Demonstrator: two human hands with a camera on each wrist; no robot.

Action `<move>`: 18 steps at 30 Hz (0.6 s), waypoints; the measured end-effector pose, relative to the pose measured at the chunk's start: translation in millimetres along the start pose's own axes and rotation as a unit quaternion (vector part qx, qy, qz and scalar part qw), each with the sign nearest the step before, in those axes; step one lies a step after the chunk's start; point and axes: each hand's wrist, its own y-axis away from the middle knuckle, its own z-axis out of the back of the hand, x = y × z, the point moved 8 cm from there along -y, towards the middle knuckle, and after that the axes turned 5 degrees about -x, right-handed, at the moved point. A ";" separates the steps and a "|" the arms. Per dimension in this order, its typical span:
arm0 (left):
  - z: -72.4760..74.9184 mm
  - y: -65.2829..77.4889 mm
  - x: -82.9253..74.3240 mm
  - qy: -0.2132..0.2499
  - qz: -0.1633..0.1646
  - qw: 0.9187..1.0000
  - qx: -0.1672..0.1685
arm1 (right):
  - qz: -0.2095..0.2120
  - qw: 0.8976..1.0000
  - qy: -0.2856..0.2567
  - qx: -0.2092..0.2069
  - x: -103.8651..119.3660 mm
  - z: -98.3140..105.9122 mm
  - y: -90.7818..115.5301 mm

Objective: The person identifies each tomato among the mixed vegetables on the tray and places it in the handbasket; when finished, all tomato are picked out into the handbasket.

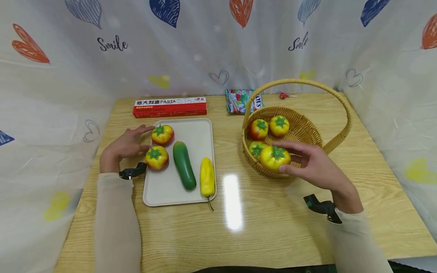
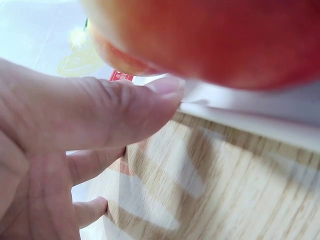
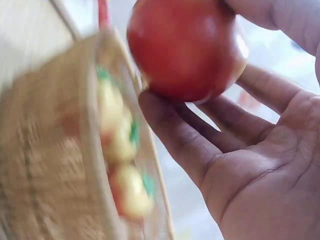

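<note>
My right hand pinches a yellow-and-red tomato between thumb and fingers, over the front of the wicker basket. In the right wrist view the held tomato shows its glossy red underside. Three more tomatoes with green tops, one of them this tomato, lie in the basket. My left hand is at the left edge of the white tray, holding nothing, its fingers extended near an upper tomato and a lower tomato. Whether the left thumb touches a tomato, I cannot tell.
The tray also bears a green cucumber-like vegetable and a yellow pepper, its stem over the rim. Behind stand a red pasta box, a candy bag and a lollipop. The basket's tall handle arches upward.
</note>
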 end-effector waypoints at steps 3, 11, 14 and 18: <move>1.1 1.0 -1.7 0.001 -0.001 1.000 0.000 | -0.011 0.999 0.028 -0.020 -8.4 17.3 6.8; 2.0 3.6 -3.0 0.011 0.004 1.000 -0.001 | -0.054 0.992 0.118 0.004 -32.0 17.9 2.1; 1.4 3.8 -3.6 0.012 -0.001 1.000 -0.001 | -0.070 0.990 0.123 0.022 -38.5 9.4 -4.2; 0.9 3.4 -4.3 0.011 -0.008 1.000 -0.002 | -0.083 0.989 0.117 0.030 -41.5 0.6 -12.7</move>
